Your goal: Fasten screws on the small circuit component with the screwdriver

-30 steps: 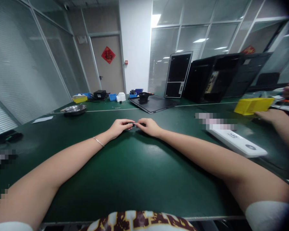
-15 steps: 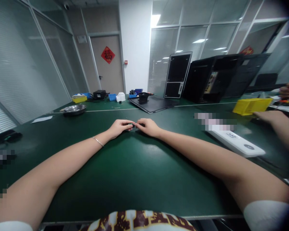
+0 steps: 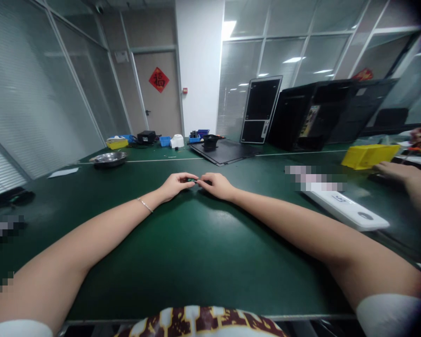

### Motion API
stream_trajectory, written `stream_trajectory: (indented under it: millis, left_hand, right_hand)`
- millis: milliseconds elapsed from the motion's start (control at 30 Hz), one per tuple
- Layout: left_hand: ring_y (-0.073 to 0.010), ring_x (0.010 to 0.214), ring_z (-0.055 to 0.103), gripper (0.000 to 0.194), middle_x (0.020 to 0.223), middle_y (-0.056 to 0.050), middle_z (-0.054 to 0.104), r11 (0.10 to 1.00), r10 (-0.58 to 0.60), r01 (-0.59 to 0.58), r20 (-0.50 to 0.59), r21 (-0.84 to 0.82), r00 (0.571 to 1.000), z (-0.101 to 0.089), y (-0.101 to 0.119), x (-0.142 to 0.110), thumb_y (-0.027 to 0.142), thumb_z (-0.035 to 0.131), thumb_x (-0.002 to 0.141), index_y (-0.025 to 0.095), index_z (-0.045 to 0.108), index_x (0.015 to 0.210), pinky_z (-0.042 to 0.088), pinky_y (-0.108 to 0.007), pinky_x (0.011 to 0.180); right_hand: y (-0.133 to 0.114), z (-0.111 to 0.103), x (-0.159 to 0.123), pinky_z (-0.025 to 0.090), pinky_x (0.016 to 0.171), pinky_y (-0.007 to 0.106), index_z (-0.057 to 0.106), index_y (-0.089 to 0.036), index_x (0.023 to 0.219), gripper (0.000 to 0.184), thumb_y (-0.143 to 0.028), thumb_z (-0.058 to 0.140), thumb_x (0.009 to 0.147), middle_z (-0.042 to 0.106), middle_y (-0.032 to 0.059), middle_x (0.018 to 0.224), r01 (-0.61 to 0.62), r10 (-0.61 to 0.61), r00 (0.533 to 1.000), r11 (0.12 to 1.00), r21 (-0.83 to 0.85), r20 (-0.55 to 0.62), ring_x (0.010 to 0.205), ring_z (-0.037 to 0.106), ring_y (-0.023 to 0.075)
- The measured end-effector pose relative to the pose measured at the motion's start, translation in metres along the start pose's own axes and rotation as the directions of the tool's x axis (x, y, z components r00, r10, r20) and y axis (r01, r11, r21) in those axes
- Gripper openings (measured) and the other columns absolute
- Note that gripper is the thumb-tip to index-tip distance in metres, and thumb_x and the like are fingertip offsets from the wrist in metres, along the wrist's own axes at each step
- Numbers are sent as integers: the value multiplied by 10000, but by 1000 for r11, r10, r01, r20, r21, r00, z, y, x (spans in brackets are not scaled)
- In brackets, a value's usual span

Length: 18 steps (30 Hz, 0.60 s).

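My left hand (image 3: 173, 187) is closed in a pinch on a small green piece (image 3: 191, 179), which looks like a tiny circuit board with a dark part. Facing it, my right hand (image 3: 216, 186) is also pinched, its fingertips meeting the right end of that piece. A short pale bit shows between the two hands. Whatever lies inside the right fingers is too small and covered to make out. Both hands rest low over the green table (image 3: 203, 262), around its middle.
A metal bowl (image 3: 110, 160) stands at the left. Toward the back lie a black panel (image 3: 228, 152) and small blue bins (image 3: 164, 141). On the right are a long white box (image 3: 347, 206), a yellow bin (image 3: 370, 156) and another person's hand (image 3: 396, 172). Black computer cases (image 3: 310, 114) stand behind.
Slightly more of the green piece shows now, as my left fingers have shifted on it. The other person's hand by the yellow bin has moved and is blurred. The whole view shifted a little.
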<state>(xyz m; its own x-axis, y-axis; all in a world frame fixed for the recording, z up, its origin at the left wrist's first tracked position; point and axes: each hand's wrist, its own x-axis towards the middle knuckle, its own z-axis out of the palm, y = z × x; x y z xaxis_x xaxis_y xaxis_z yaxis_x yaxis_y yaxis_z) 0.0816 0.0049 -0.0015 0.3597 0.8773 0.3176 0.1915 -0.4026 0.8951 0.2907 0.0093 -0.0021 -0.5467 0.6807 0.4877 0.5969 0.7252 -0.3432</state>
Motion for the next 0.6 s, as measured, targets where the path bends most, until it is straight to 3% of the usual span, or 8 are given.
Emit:
stream_trajectory:
  millis: [167,333,400,600]
  left_hand:
    - [-132,690,587,303,819,-38,689,1000,-15,15,-22,0,1000,-1,-2,1,301,752,743,134,716,993,468,-272,677]
    - [-138,783,672,304,867,-13,624,950,-103,71,-90,-303,991,2,-6,3,152,721,766,138,557,1022,524,-341,824]
    - [-143,794,684,320,862,-1,606,936,-132,77,-141,-342,981,2,-8,4,122,731,750,150,505,975,528,-365,848]
    - [-121,741,613,345,835,4,613,991,-44,16,-205,-135,978,0,-9,5,190,796,651,152,538,877,495,-280,740]
  right_hand:
    - [-1,0,0,330,643,234,698,-192,847,287,-370,498,952,670,30,849,-14,14,1000,999,-36,7,738,549,134]
    - [-1,1,0,332,639,237,689,-189,833,301,-386,494,950,667,32,836,-37,37,999,998,-51,-4,738,550,138]
    - [-2,1,0,333,638,238,688,-190,825,309,-391,490,951,665,32,833,-45,45,999,997,-56,-6,736,549,139]
    - [-2,0,0,337,638,243,692,-195,844,290,-392,504,943,673,39,860,-56,56,998,997,-43,-6,751,561,147]
